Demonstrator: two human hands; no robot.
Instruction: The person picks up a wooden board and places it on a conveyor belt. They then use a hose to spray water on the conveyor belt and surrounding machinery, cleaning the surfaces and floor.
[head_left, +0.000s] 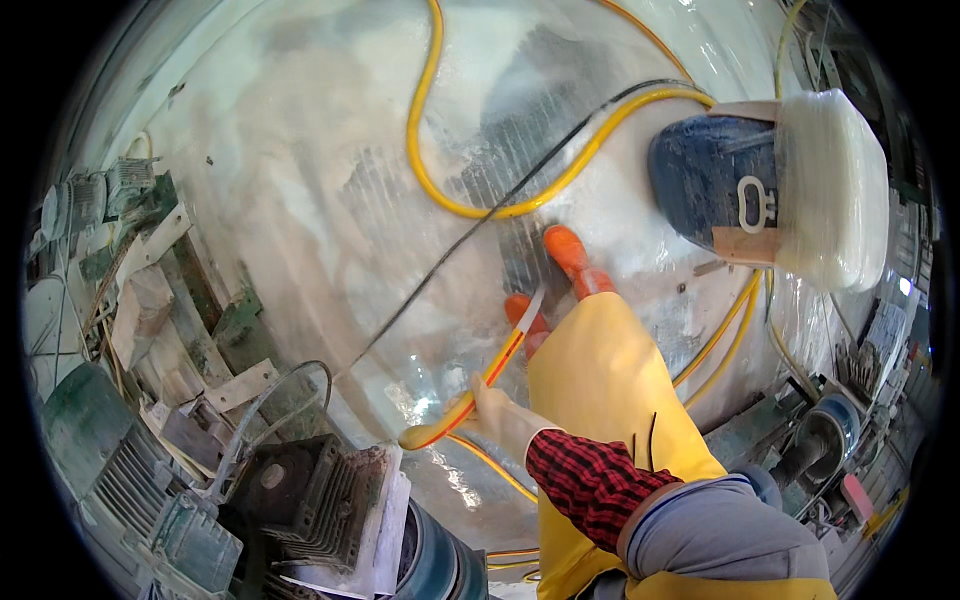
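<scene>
My right hand (pixel 497 412), in a pale glove below a red-and-black checked sleeve, reaches across the front of my yellow apron (pixel 610 375). Its fingers are closed round a yellow hose (pixel 507 352) with a red stripe. The hose's upper end points toward my orange boots (pixel 570 252); a whitish streak leaves it there, water or a pale tip, I cannot tell which. Below the hand the hose bends back on itself at the left. My left hand does not show.
Another yellow hose (pixel 417 150) and a black cable (pixel 440 262) cross the wet, whitish floor (pixel 300 220). At right stands a dark blue container (pixel 705 175) beside a film-wrapped block (pixel 835 190). Dusty motors (pixel 300 490) and metal parts (pixel 150 310) crowd the left; machinery (pixel 825 430) stands lower right.
</scene>
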